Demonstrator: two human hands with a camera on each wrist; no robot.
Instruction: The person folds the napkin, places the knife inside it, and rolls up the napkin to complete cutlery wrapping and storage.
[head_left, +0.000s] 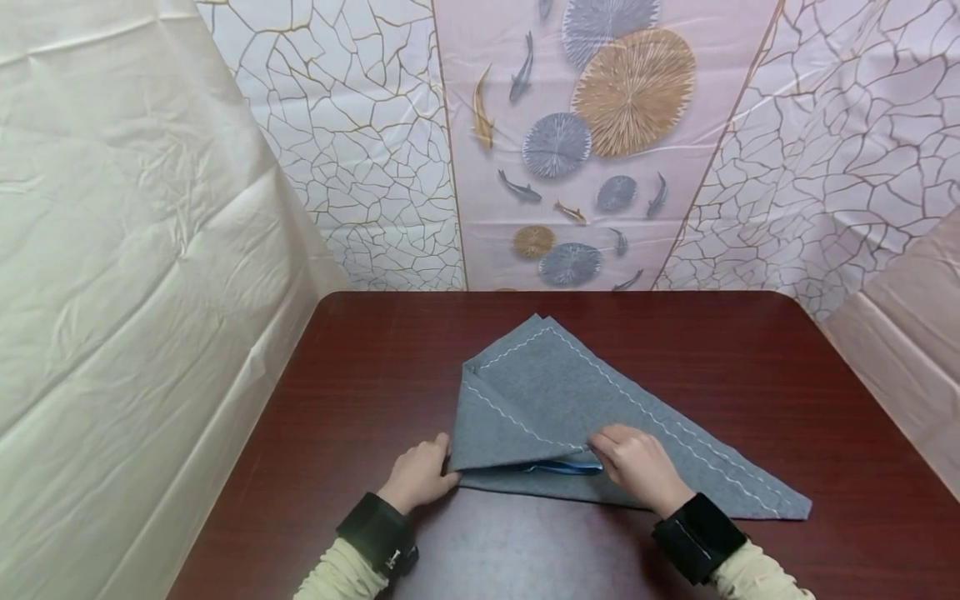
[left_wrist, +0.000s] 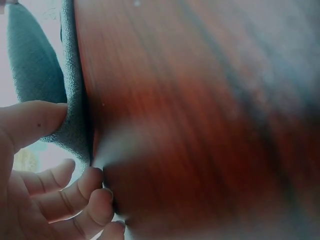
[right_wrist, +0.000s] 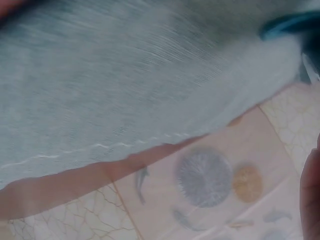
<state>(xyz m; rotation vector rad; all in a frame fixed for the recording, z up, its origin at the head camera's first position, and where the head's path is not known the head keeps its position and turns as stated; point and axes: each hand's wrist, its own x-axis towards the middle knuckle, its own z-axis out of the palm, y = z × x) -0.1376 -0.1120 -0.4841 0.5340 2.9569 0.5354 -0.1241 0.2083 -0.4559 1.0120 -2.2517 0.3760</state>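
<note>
A folded grey cloth [head_left: 577,392] with wavy white stitching along its edges lies on the table. Its left part is turned over as a flap [head_left: 502,425], and a shiny blue strip [head_left: 566,467] shows under the flap's lower edge. At the cloth's lower left corner, my left hand [head_left: 420,475] pinches the fabric; in the left wrist view the thumb [left_wrist: 42,120] lies on one side and the curled fingers on the other. My right hand [head_left: 637,467] pinches the flap's right tip, slightly raised. In the right wrist view the grey fabric [right_wrist: 125,90] covers much of the picture.
The dark red-brown wooden table [head_left: 352,375] has rounded far corners. Behind it hangs a patterned curtain [head_left: 517,208] with fish and round leaf shapes. Cream drapes hang at the left [head_left: 150,292] and right [head_left: 900,333].
</note>
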